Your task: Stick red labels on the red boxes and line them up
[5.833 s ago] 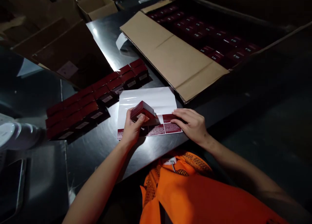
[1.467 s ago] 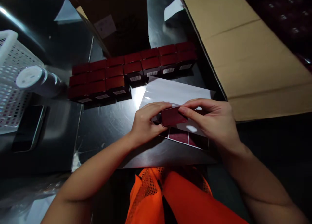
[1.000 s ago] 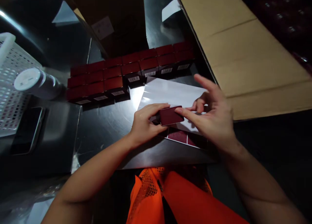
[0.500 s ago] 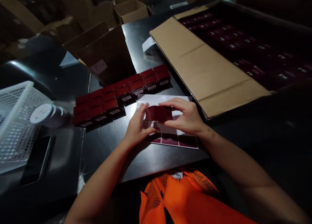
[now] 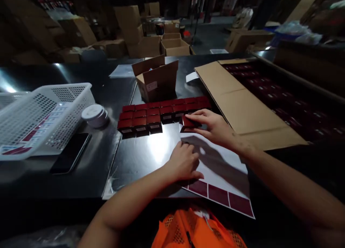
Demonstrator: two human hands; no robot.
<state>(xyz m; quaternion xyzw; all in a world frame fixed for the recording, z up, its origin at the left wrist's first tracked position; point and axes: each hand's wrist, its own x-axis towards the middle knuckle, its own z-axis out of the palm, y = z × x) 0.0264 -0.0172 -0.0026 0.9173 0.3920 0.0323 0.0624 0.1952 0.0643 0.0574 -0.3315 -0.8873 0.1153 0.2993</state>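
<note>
My right hand (image 5: pixel 215 127) grips a small dark red box (image 5: pixel 188 123) and holds it on the steel table at the right end of the rows of matching red boxes (image 5: pixel 151 115). My left hand (image 5: pixel 184 163) rests flat, fingers curled, on a white sticker sheet (image 5: pixel 223 169) that carries a strip of dark red labels (image 5: pixel 221 196) along its near edge.
A large open carton (image 5: pixel 272 97) full of red boxes lies at the right, its flap (image 5: pixel 237 100) folded out. A small open cardboard box (image 5: pixel 157 79) stands behind the rows. At the left are a white plastic basket (image 5: pixel 40 115), a tape roll (image 5: pixel 94 115) and a phone (image 5: pixel 70 152).
My right hand has carried the red box from above the sticker sheet forward to the end of the rows. My left hand let go of it and dropped onto the sheet. The view tilted up.
</note>
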